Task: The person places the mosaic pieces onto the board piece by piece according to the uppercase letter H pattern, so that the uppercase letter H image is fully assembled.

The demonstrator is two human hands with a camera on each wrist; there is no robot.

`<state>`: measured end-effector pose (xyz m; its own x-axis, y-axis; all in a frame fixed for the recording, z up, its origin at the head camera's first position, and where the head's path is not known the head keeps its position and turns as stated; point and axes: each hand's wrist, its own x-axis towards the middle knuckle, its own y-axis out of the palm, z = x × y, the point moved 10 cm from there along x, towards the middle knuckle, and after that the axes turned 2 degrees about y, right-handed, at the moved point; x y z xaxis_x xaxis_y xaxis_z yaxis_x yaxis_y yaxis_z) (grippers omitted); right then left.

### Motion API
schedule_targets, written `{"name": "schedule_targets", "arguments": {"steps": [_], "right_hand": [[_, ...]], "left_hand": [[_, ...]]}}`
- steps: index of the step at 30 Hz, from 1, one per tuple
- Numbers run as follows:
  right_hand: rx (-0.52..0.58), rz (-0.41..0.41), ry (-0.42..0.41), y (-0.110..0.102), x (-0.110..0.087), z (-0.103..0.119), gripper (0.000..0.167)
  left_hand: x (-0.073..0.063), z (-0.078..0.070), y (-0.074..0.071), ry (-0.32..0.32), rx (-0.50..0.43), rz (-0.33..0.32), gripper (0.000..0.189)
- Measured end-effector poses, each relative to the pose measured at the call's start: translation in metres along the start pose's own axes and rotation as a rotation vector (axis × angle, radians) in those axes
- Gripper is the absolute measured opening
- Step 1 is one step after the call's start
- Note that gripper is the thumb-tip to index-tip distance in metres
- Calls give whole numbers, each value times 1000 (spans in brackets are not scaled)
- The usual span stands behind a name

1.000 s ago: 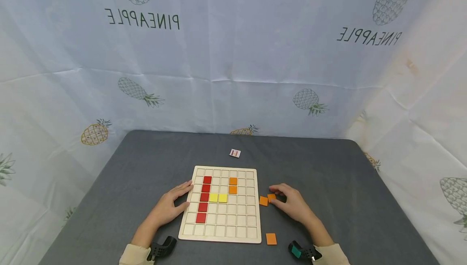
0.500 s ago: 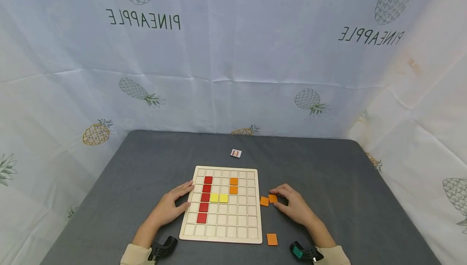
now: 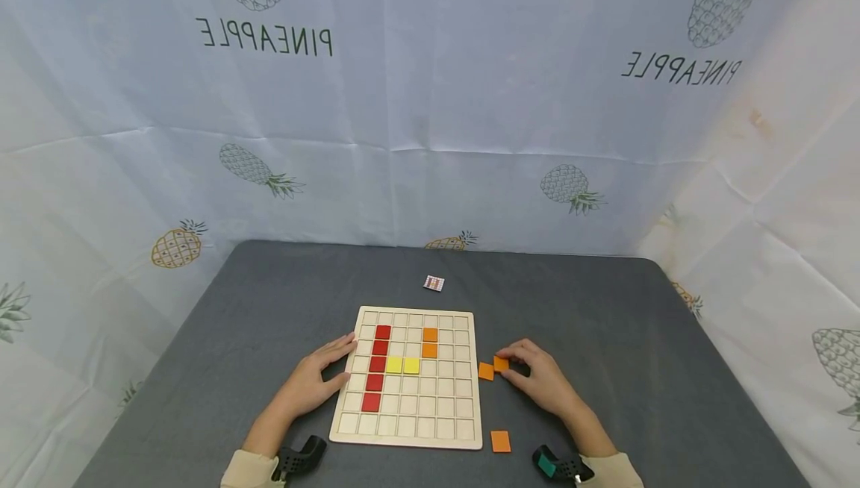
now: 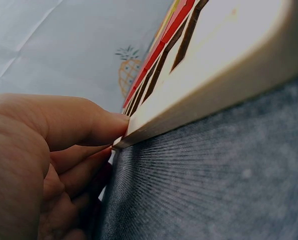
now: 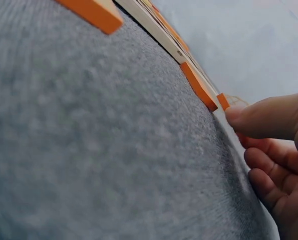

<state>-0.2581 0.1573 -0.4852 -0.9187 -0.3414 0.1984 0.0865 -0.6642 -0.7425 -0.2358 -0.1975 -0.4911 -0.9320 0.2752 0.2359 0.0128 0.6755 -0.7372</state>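
Note:
A light wooden grid board (image 3: 407,428) lies flat on the table, with red tiles (image 3: 378,364), two yellow tiles (image 3: 402,366) and two orange tiles (image 3: 429,342) in its squares. At its left edge rests my left hand (image 3: 310,383); the left wrist view has the thumb (image 4: 96,122) touching the board's side. Right of the board, my right hand (image 3: 543,380) pinches an orange tile (image 3: 500,363) between thumb and fingers. Close by, a second orange tile (image 3: 486,371) lies near the board's edge. The right wrist view has the thumb (image 5: 264,117) against the pinched tile (image 5: 223,101).
Another orange tile (image 3: 500,441) lies near the board's lower right corner. Beyond the board is a small printed card (image 3: 434,283). The dark grey table (image 3: 605,309) ends at a pineapple-print curtain (image 3: 430,85).
The right thumb and fingers have closed onto the orange tile, which has shifted only slightly. The left hand and the board have stayed in place.

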Motion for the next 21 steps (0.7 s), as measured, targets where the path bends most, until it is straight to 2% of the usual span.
{"name": "schedule_targets", "arguments": {"steps": [8,21], "right_hand": [[-7,-13,-30,1,6,19,25],[52,104,-92,35,27,66,26]], "left_hand": [[0,-1,-1,9,-7,-1,52],[1,-3,-1,12,2,-3,51]]}}
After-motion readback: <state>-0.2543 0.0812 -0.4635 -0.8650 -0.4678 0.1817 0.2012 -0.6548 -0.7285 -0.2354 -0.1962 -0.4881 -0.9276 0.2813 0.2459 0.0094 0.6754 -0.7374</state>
